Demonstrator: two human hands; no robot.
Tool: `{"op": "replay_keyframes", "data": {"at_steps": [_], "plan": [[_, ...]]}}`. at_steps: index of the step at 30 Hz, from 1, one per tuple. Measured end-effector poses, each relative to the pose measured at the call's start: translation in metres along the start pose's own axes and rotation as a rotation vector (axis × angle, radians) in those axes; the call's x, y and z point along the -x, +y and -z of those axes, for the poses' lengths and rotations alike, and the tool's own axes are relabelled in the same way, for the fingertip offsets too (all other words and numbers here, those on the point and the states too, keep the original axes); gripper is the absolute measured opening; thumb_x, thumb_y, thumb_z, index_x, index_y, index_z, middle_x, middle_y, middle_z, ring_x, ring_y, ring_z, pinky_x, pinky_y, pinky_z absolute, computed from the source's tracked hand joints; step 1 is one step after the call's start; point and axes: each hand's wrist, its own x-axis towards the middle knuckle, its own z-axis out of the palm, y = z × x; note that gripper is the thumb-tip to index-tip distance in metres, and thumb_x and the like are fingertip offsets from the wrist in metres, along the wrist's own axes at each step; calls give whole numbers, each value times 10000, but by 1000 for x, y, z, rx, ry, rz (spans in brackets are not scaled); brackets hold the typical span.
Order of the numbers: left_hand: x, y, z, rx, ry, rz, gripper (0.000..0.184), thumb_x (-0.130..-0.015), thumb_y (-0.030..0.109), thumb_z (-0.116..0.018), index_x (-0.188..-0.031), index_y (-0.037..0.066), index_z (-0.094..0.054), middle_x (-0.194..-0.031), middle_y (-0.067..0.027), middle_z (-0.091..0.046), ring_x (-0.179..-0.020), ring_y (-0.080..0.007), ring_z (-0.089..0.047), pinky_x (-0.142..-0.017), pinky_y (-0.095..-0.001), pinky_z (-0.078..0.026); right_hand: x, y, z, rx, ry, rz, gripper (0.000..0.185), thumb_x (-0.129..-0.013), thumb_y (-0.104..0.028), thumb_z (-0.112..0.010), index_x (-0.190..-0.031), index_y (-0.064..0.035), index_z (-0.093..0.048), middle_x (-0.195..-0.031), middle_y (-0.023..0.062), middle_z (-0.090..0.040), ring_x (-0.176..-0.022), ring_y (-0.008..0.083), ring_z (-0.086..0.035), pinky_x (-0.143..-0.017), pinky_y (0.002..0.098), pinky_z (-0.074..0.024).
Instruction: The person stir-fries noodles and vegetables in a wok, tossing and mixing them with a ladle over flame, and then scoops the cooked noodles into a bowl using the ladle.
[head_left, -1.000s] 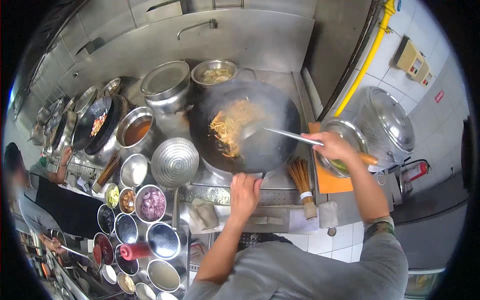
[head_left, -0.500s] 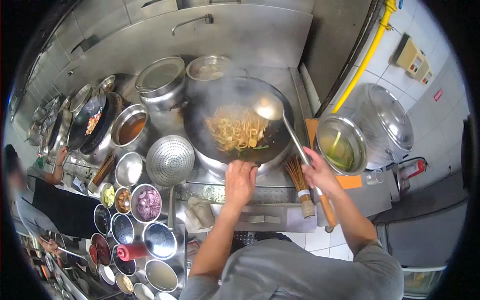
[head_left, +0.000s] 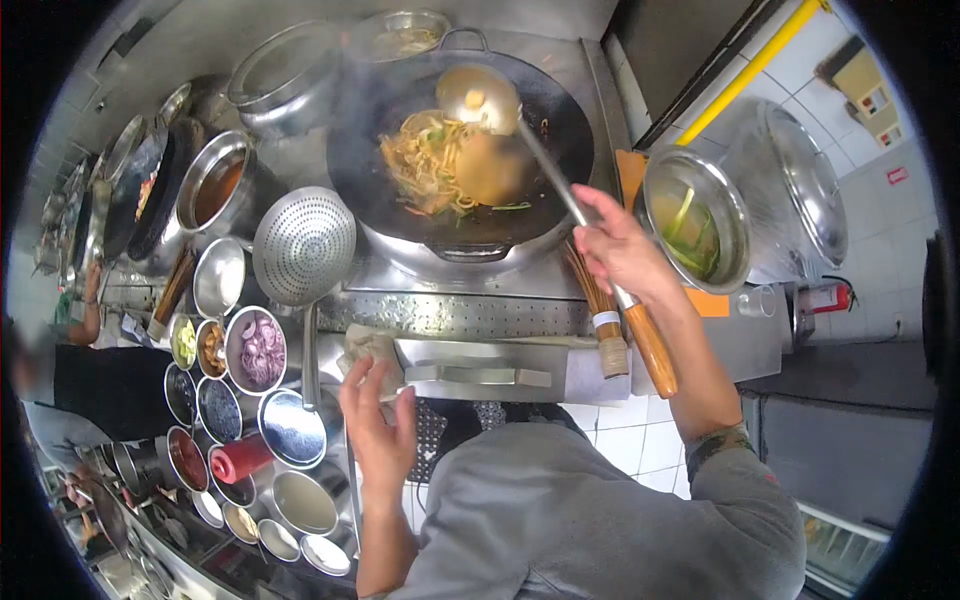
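Observation:
My right hand (head_left: pixel 622 250) is closed around the shaft of a long ladle (head_left: pixel 545 160), above its wooden grip. The ladle's bowl hangs tilted over a black wok (head_left: pixel 350 165), with a small yellowish piece showing in it. Fried noodles (head_left: pixel 425 160) with green bits lie in the wok. A blurred yellowish round patch beside them cannot be made out. My left hand (head_left: pixel 380 420) is raised with its fingers apart, in front of a folded beige cloth (head_left: pixel 368 348) at the counter's edge. Whether its fingertips touch the cloth is unclear.
A perforated strainer (head_left: pixel 305 245) lies left of the wok. Several ingredient bowls, one with sliced red onions (head_left: pixel 262 350), stand near a red squeeze bottle (head_left: pixel 240 458). Right are a bamboo brush (head_left: pixel 608 335) and a pot with greens (head_left: pixel 740 190). Another person (head_left: pixel 110 395) stands at left.
My left hand has let go of the wok's near rim and moved back to the cloth. My right hand has shifted the ladle's bowl left within the wok. The view has tilted downward.

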Motion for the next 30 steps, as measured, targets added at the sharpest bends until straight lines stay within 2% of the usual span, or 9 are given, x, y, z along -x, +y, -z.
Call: {"op": "replay_keyframes", "data": {"at_steps": [10,15,16,17,20,21,24,25,30], "plan": [[-68,38,-23,10,5,-287,418,-852,107,-797,-1239,25,-663,-1262,-180,-630,-1184,-387,-589,-1006,-466,-475,-122,-23,4,55,-82,-82,582,-982,-84,-578,-1522,-61,-360,-816,18,-529,-543,93,-490,-417,292,-425],[-82,41,-29,-64,-16,-350,431,-869,147,-792,-1262,27,-659,-1286,-189,-629,-1173,-386,-602,-996,-460,-481,-34,-8,26,194,-246,27,596,-1023,-52,-534,-1577,-126,-328,-696,-6,-523,-432,99,-469,-375,296,-401],[-87,42,-31,-65,0,-375,436,-871,153,-791,-1266,27,-658,-1291,-189,-628,-1180,-385,-600,-998,-454,-478,-12,-5,40,312,-252,47,622,-1029,-37,-518,-1601,-163,-311,-750,7,-557,-490,98,-516,-433,268,-432],[-92,43,-38,-64,8,-397,441,-872,159,-791,-1271,27,-657,-1297,-189,-626,-1187,-383,-598,-1000,-448,-475,1,7,50,604,-143,295,624,-1021,-57,-560,-1601,-159,-356,-1103,119,-688,-928,195,-686,-828,338,-558],[-112,55,-75,-61,-5,-462,319,-905,180,-749,-1173,27,-669,-1158,-176,-639,-1086,-378,-603,-931,-448,-472,15,-3,73,744,-60,488,626,-1006,-46,-586,-1590,-180,-404,-1371,113,-641,-1153,225,-630,-1017,347,-472],[-116,46,-95,-86,-47,-452,286,-913,180,-736,-1145,27,-668,-1109,-173,-638,-1052,-378,-601,-907,-453,-471,36,-44,62,837,-20,253,619,-989,-35,-605,-1567,-196,-450,-1412,110,-636,-1146,213,-637,-994,340,-483],[-101,51,-98,-55,-40,-437,138,-934,153,-695,-983,26,-672,-889,-157,-607,-894,-382,-575,-799,-481,-454,39,-47,102,841,-180,363,600,-983,-32,-606,-1544,-209,-489,-1390,125,-647,-1156,228,-639,-997,338,-482],[-95,64,-87,8,-9,-459,120,-931,143,-700,-958,29,-673,-878,-152,-605,-880,-379,-572,-791,-482,-452,37,-48,116,741,-231,138,602,-976,-53,-620,-1541,-218,-493,-1334,136,-667,-1129,250,-652,-989,355,-491],[-86,55,-115,46,41,-454,101,-904,141,-726,-908,53,-675,-886,-132,-605,-879,-361,-575,-758,-453,-450,13,-42,94,1019,-152,205,593,-972,-91,-628,-1523,-275,-509,-1199,190,-689,-1027,341,-665,-939,429,-509]]}}
